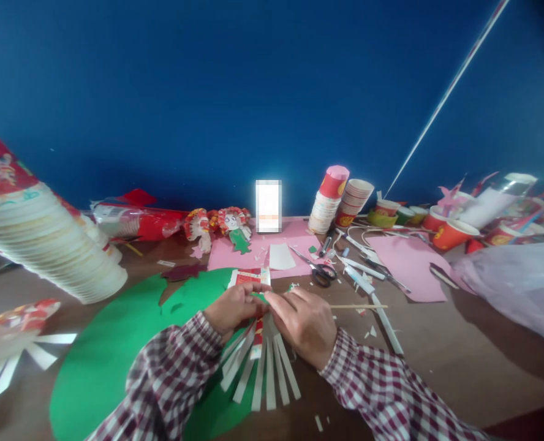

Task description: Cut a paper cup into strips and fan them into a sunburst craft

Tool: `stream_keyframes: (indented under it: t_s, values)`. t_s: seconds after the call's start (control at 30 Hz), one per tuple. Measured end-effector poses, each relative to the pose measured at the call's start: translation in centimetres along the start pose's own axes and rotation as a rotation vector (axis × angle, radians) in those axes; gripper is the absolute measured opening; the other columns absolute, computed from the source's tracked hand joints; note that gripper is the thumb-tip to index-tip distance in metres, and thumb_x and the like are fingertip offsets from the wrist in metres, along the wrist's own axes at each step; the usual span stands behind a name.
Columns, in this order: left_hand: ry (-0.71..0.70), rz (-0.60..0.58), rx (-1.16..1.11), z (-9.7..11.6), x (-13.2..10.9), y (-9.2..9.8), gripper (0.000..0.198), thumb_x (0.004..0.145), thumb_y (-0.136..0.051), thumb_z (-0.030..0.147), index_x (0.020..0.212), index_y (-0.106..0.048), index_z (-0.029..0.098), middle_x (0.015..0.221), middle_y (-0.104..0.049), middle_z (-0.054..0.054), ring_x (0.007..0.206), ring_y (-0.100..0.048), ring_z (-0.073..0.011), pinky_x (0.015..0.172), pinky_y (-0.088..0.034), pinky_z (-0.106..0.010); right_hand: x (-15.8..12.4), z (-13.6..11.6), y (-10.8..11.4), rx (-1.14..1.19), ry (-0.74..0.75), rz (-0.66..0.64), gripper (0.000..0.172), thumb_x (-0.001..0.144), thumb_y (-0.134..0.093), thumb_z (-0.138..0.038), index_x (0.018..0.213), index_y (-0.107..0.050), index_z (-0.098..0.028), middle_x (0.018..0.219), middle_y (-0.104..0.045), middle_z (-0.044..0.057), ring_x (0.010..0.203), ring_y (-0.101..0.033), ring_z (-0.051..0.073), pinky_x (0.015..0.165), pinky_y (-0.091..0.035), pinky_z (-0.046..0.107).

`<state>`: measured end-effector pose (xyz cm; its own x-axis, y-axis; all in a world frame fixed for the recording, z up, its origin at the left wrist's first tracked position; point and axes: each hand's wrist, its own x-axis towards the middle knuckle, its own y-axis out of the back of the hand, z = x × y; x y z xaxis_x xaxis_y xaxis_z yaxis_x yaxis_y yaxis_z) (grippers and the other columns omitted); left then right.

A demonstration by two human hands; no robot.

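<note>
My left hand [239, 306] and my right hand [305, 318] meet at the centre, fingers closed on the upper part of a paper piece cut into white strips [271, 373]. The strips fan out below my hands, with a red patterned strip among them. A red and white printed piece [249, 277] shows just behind my fingers. Under my left forearm lies a large green sheet [111, 331]. My fingers hide what exactly they pinch. Black-handled scissors [323, 275] lie beyond my right hand, beside a white paper piece [282, 256] on pink paper [221, 254].
A tall stack of paper cups [65, 239] leans at the left, above another fringed piece [12, 343]. Two cup stacks [323, 211] stand at the back. Pens, a wooden stick [359, 307], pink sheets [410, 263], cups [456, 234] and a plastic bag [520, 282] lie to the right.
</note>
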<state>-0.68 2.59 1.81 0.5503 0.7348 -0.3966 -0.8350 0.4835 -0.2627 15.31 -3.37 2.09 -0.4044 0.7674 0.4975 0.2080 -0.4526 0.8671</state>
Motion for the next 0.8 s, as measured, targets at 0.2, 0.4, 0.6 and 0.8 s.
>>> stream_keyframes:
  t_s: [0.2,0.4,0.6,0.8]
  values:
    - [-0.02,0.013,-0.004,-0.31,0.27,0.24,0.057,0.05,-0.078,0.025,0.099,-0.054,0.011,0.055,-0.055,0.005,0.045,-0.045,-0.0055,0.045,-0.03,-0.018,0.1,-0.02,0.17,0.026,-0.007,-0.027,0.024,0.088,-0.045,-0.021,0.109,-0.057,-0.021,0.072,-0.061,0.004,0.073,-0.052,0.015,0.063,-0.033,0.026]
    - [-0.056,0.051,0.01,-0.12,0.31,0.09,0.054,0.047,-0.079,0.026,0.093,-0.056,0.009,0.056,-0.053,0.004,0.049,-0.043,-0.0043,0.05,-0.032,-0.018,0.08,0.0,0.13,0.028,-0.001,-0.032,0.025,0.087,-0.045,-0.019,0.11,-0.056,-0.021,0.074,-0.061,0.004,0.075,-0.052,0.015,0.066,-0.035,0.026]
    - [-0.106,0.042,0.061,-0.18,0.21,-0.1,0.055,0.051,-0.077,0.031,0.097,-0.053,0.01,0.055,-0.05,0.006,0.048,-0.041,-0.0048,0.049,-0.028,-0.019,0.13,0.11,0.03,0.029,-0.02,-0.042,0.024,0.087,-0.045,-0.02,0.109,-0.055,-0.021,0.076,-0.061,0.004,0.076,-0.051,0.016,0.067,-0.035,0.027]
    - [-0.163,0.046,0.13,0.1,0.13,-0.26,0.054,0.053,-0.075,0.039,0.093,-0.052,0.01,0.048,-0.041,0.009,0.043,-0.034,-0.0036,0.045,-0.021,-0.018,0.22,0.16,0.01,0.032,-0.022,-0.057,0.022,0.086,-0.047,-0.019,0.105,-0.057,-0.02,0.078,-0.061,0.004,0.078,-0.051,0.015,0.069,-0.035,0.026]
